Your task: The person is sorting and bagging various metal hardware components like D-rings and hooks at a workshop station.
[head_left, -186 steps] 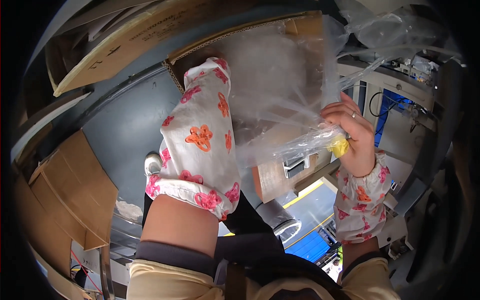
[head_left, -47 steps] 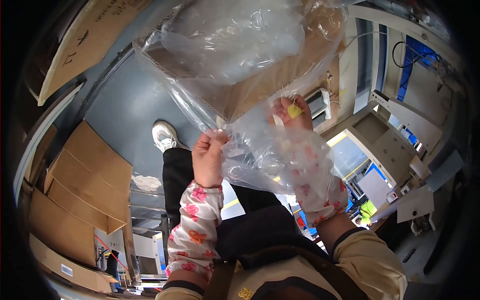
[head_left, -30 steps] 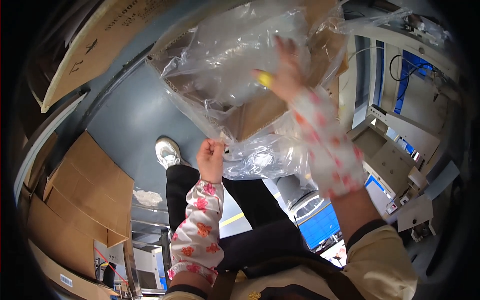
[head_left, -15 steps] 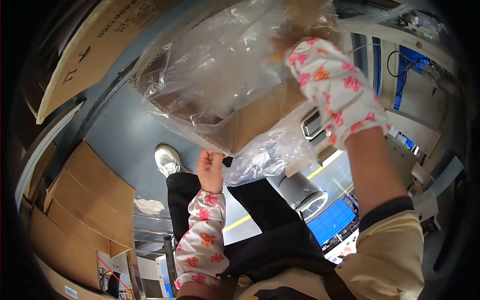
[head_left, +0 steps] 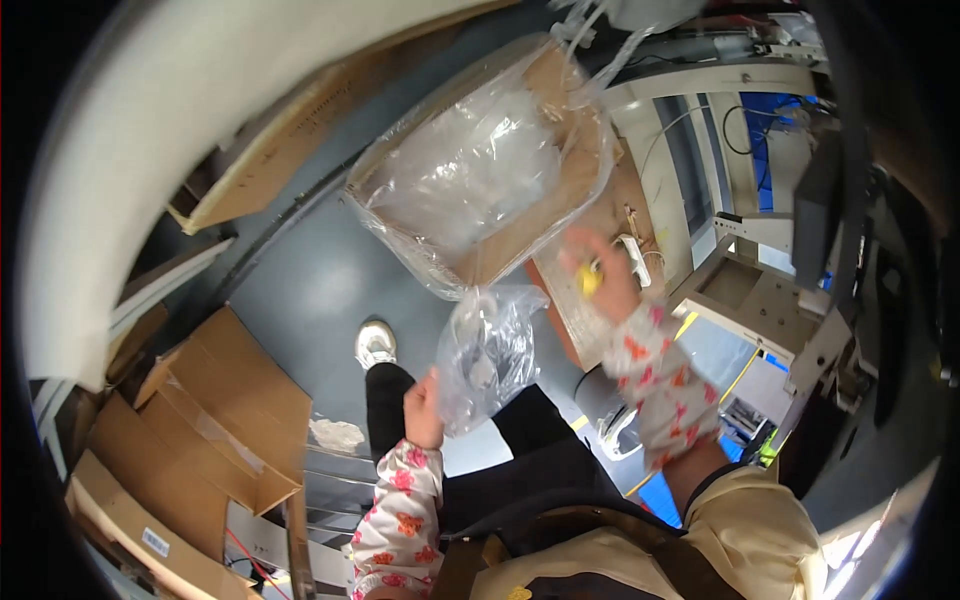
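An open cardboard box [head_left: 515, 250] stands ahead of me, lined with a clear plastic bag [head_left: 470, 165] that spreads over its rim. A loose bunch of clear plastic [head_left: 490, 355] hangs off the box's near corner. My left hand [head_left: 424, 410] is closed on the edge of that plastic, its fingers pinched together. To the right of the box, my right hand [head_left: 608, 275] is blurred by motion. It is closed around a small yellow thing [head_left: 589, 280] whose kind I cannot make out. What lies under the plastic in the box is hidden.
Flattened and open cardboard cartons [head_left: 215, 400] stand at the lower left, and another carton [head_left: 260, 150] at the upper left. A wooden board [head_left: 575, 315] lies beside the box. Machine frames [head_left: 745, 290] with cables line the right. My shoe [head_left: 376, 343] is on the grey floor.
My right hand has come back from over the box to its right side. My left hand has moved from the box's corner toward me, drawing plastic with it. The view has shifted.
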Available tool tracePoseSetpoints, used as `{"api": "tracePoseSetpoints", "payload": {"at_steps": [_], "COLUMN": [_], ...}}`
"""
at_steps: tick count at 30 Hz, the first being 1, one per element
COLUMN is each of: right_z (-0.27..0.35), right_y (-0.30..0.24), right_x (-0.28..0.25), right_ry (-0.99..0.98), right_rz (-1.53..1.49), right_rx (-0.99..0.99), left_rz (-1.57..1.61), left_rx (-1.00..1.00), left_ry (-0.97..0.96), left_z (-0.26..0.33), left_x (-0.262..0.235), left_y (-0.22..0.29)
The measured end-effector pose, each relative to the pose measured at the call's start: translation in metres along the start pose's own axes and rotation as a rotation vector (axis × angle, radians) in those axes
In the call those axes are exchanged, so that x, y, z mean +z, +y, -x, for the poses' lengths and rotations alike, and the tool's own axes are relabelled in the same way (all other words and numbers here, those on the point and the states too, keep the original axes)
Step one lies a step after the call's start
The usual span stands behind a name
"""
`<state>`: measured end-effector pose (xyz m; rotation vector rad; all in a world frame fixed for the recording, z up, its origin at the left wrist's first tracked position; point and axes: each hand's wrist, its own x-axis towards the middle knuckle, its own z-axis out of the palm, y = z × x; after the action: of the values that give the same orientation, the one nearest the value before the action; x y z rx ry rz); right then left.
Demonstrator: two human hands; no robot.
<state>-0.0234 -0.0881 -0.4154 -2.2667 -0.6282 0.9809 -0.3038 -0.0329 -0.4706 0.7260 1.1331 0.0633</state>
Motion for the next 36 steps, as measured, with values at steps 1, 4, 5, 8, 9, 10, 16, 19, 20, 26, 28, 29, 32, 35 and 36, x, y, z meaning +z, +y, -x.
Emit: {"api": "tracePoseSetpoints", "payload": {"at_steps": [1, 4, 5, 8, 9, 10, 16, 19, 20, 26, 28, 29, 32, 35, 36], "right_z": [0.03, 0.108, 0.133, 0.209, 0.235, 0.262, 0.436, 0.5, 0.52, 0.602, 0.642, 0.659, 0.696, 0.705, 0.703], "right_y": [-0.003, -0.038, -0.053, -0.113, -0.131, -0.148, -0.196, -0.174, -0.159, -0.088, -0.056, -0.035, 0.03, 0.111, 0.141], "right_x": [0.015, 0.029, 0.023, -0.016, -0.034, -0.058, -0.202, -0.22, -0.225, -0.24, -0.261, -0.274, -0.317, -0.366, -0.379], "right_ry": [-0.032, -0.338, -0.338, -0.309, -0.169, -0.108, 0.503, 0.941, 0.992, 1.223, 1.188, 1.336, 1.544, 1.53, 1.627], "right_rz": [-0.255, -0.64, -0.804, -0.968, -0.871, -0.871, -0.895, -1.091, -1.116, -1.452, -1.401, -1.222, -0.951, -0.864, -1.017], "right_rx": [0.02, 0.03, 0.083, 0.185, 0.141, 0.102, -0.107, -0.131, -0.165, -0.398, -0.433, -0.387, -0.257, -0.227, -0.233], "left_rz": [-0.057, 0.118, 0.115, -0.004, -0.176, -0.347, -0.82, -0.781, -0.729, -0.859, -0.768, -0.793, -0.818, -1.042, -1.004], "left_rx": [-0.081, -0.03, -0.008, -0.019, 0.021, 0.063, 0.673, 0.82, 0.876, 1.368, 0.863, 0.865, 0.911, 0.648, 0.825], "left_ry": [-0.084, -0.384, -0.613, -0.948, -0.938, -0.926, -0.863, -0.897, -0.907, -1.282, -1.26, -1.253, -1.235, -1.225, -1.205], "left_z": [0.015, 0.087, 0.104, 0.167, 0.186, 0.206, 0.318, 0.361, 0.364, 0.437, 0.446, 0.452, 0.481, 0.466, 0.455], "left_x": [-0.016, -0.014, -0.021, -0.021, -0.017, -0.015, 0.098, 0.202, 0.23, 0.344, 0.395, 0.427, 0.516, 0.59, 0.608], "left_y": [-0.01, 0.068, 0.093, 0.194, 0.222, 0.248, 0.337, 0.322, 0.309, 0.211, 0.171, 0.156, 0.106, 0.076, 0.059]}}
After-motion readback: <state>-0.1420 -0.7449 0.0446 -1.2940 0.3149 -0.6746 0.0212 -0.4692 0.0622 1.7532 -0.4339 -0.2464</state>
